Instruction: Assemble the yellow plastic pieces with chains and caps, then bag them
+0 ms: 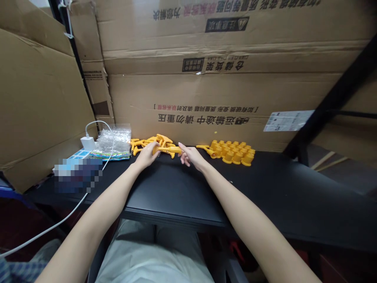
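Above the black table, my left hand (pixel 147 155) is closed around the left end of a long yellow plastic handle-shaped piece (pixel 171 149). My right hand (pixel 191 156) pinches the right end of the same piece, its other fingers curled below. Just behind both hands lies a loose pile of yellow plastic handle-shaped pieces (pixel 160 138), partly hidden by my left hand and the held piece. To the right of my right hand sit several yellow cup-shaped pieces (pixel 235 151), grouped in rows. Beside them lies one longer yellow piece (pixel 206 147) with a wide round end.
Clear plastic bags (pixel 113 139) lie at the left, near a white charger (pixel 87 142) with a cable across the table edge. A blurred-out object (pixel 76 175) sits in front. Large cardboard (pixel 188 90) walls the back; a black post (pixel 332 94) slants at the right.
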`<action>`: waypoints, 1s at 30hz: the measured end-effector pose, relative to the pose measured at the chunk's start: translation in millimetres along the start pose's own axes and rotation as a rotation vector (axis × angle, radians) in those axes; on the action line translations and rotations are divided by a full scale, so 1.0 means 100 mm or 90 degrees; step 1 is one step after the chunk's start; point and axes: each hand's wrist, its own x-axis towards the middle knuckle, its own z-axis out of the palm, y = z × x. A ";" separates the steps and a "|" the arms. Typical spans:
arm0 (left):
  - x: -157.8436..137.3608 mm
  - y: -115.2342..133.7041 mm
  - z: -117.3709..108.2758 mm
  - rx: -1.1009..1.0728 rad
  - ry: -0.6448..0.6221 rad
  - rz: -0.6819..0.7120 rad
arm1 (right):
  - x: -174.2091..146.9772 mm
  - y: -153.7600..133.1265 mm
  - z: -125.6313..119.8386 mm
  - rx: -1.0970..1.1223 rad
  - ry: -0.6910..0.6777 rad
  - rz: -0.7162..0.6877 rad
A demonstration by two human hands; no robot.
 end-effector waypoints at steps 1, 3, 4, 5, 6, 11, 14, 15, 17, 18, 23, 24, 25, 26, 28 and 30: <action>0.00 -0.01 0.00 -0.003 0.000 0.001 | 0.00 0.01 0.01 0.011 0.003 0.010; 0.00 -0.01 0.01 -0.007 0.003 0.004 | 0.01 0.01 0.02 0.040 0.009 0.035; 0.00 -0.01 0.01 -0.007 0.005 0.007 | 0.01 0.01 0.03 0.054 0.011 0.054; -0.01 0.00 0.01 -0.005 0.006 0.011 | 0.01 0.00 0.03 0.066 0.012 0.075; -0.01 0.00 0.01 -0.002 0.008 0.016 | 0.01 0.00 0.03 0.076 0.010 0.098; -0.01 0.04 0.00 0.002 -0.001 0.017 | 0.02 -0.01 -0.01 0.063 -0.015 0.150; 0.00 0.04 -0.01 -0.007 -0.010 0.005 | 0.02 0.00 -0.06 0.020 -0.005 0.104; 0.00 0.04 -0.02 -0.009 -0.011 -0.002 | 0.02 0.00 -0.07 0.026 -0.009 0.078; 0.01 0.02 -0.03 -0.010 -0.014 -0.017 | 0.01 0.01 -0.11 0.061 -0.027 0.016; 0.01 0.02 -0.03 -0.010 -0.016 -0.023 | 0.01 0.02 -0.13 0.076 -0.035 -0.018; 0.01 0.04 -0.05 -0.007 -0.021 -0.031 | 0.03 0.06 -0.15 0.088 -0.060 -0.101; 0.01 0.05 -0.05 -0.010 -0.023 -0.035 | 0.04 0.07 -0.15 0.090 -0.058 -0.104; 0.01 0.06 -0.05 -0.014 -0.025 -0.042 | 0.05 0.07 -0.14 0.093 -0.053 -0.106; 0.02 0.07 -0.05 -0.019 -0.026 -0.049 | 0.06 0.08 -0.14 0.096 -0.049 -0.106; 0.02 0.07 -0.05 -0.028 -0.023 -0.061 | 0.07 0.09 -0.13 0.102 -0.042 -0.105; 0.02 0.08 -0.05 -0.033 -0.020 -0.069 | 0.07 0.09 -0.12 0.106 -0.039 -0.105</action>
